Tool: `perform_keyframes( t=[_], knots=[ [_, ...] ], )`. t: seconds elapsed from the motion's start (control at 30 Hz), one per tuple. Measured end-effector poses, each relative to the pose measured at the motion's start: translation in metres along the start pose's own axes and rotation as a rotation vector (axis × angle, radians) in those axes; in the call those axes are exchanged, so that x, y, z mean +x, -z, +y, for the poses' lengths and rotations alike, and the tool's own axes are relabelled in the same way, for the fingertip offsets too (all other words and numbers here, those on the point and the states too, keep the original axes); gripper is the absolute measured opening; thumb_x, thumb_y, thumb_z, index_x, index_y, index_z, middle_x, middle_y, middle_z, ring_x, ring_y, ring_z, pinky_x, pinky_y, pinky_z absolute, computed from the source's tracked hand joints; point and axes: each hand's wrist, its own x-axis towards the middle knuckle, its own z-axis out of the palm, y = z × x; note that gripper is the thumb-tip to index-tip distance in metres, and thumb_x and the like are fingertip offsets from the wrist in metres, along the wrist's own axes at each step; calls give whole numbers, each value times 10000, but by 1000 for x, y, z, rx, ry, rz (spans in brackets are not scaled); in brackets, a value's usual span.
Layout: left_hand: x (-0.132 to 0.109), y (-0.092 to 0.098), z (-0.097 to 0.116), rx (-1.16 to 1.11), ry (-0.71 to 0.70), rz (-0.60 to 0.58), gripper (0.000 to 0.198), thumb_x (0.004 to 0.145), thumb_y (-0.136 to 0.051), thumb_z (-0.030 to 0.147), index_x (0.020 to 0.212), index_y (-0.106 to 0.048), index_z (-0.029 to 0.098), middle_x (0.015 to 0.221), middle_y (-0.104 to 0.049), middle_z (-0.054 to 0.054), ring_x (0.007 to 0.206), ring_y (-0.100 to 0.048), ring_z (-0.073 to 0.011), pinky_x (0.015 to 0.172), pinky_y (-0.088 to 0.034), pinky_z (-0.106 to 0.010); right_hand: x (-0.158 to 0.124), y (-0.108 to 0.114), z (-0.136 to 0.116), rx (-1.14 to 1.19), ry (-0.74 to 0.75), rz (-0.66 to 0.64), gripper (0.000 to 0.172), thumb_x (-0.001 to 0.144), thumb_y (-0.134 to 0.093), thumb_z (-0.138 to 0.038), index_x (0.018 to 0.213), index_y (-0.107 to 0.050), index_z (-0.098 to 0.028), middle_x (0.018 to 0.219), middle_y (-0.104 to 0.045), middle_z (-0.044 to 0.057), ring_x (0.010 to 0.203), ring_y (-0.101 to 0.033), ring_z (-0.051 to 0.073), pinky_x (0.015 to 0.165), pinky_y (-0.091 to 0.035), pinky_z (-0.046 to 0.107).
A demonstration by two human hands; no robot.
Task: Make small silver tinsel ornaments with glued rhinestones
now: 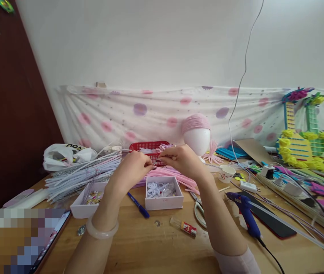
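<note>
My left hand [132, 169] and my right hand [183, 160] meet fingertip to fingertip above the middle of the table. Both are closed in a pinch; whatever lies between the fingers is too small to make out. Just below them stands a white box [164, 204] with a white looped flower [153, 188] and other small pale pieces in it. Pink pipe cleaners [183, 179] lie behind that box. Under my left forearm is another white box [83, 211] holding shiny beads. A red basket [139, 146] sits right behind my hands.
White pipe cleaners [76, 179] are piled at left. A blue pen [139, 205], a glue stick [183, 227] and scissors [199, 213] lie up front. At right are a blue glue gun [246, 217] and power strip [301, 194]. A white head form [197, 139] stands behind.
</note>
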Motion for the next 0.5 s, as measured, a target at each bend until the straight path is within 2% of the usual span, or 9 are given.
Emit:
perform_keyframes(
  t=[0.07,0.17,0.27,0.37,0.5],
  knots=[
    [1,-1,0,21,-15,-20,288,852,-620,229,582,-717,195,545,-685,-43,511,-592,-187,507,-321,-284,0,0,-2,-20,-3,-8,176,911,-634,-166,802,-770,-185,747,-751,45,661,-629,151,635,-405,261],
    [2,-1,-4,-85,-69,10,241,815,-602,164,599,-706,189,569,-687,-25,542,-592,-167,530,-337,-265,-2,5,-4,-7,-7,-54,227,940,-556,-129,856,-760,-183,735,-749,35,668,-640,153,639,-413,259],
    [3,4,-12,-329,-84,70,177,762,-611,146,624,-715,181,599,-695,-16,579,-609,-158,558,-398,-245,-4,12,-2,42,-37,-78,251,949,-509,-120,862,-738,-175,761,-759,35,695,-668,162,648,-442,259],
    [2,10,-21,-608,-105,132,149,752,-650,208,626,-720,170,596,-679,-21,567,-596,-151,536,-431,-236,-6,16,0,175,-44,-111,273,965,-485,-168,815,-712,-165,768,-763,49,704,-698,169,650,-487,259],
    [4,10,-23,-880,-71,293,145,725,-759,283,646,-747,161,601,-686,-32,577,-613,-152,553,-479,-239,-5,8,-3,378,2,-187,278,985,-473,-238,831,-692,-162,806,-777,60,690,-729,163,676,-532,266]
  ],
)
